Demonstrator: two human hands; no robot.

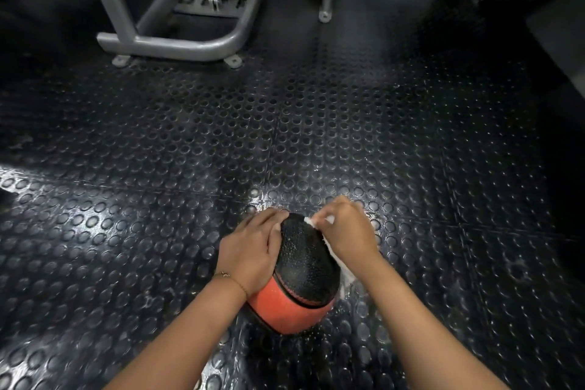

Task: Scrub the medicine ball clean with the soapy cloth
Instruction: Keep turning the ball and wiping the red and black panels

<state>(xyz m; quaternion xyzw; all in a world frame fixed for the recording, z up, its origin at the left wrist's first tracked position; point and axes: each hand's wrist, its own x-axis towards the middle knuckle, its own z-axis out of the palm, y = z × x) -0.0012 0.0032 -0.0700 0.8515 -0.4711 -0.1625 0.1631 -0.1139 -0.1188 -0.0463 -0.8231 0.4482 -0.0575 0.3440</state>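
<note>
The medicine ball [305, 266] sat on the studded rubber floor [190, 168], black panel up, orange panel toward the camera, its surface glistening wet. The right hand [343, 228] was curled tight around the white cloth [340, 258], pressing it against the ball's right side. The left hand [250, 248] lay flat and spread on the ball's left side, gripping nothing. A grey machine frame [177, 41] stood well beyond.

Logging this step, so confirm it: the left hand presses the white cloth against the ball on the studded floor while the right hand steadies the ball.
Hands are swapped. In the head view the right hand presses the white cloth against the ball, and the left hand steadies it. The ball does rest on the studded floor.
</note>
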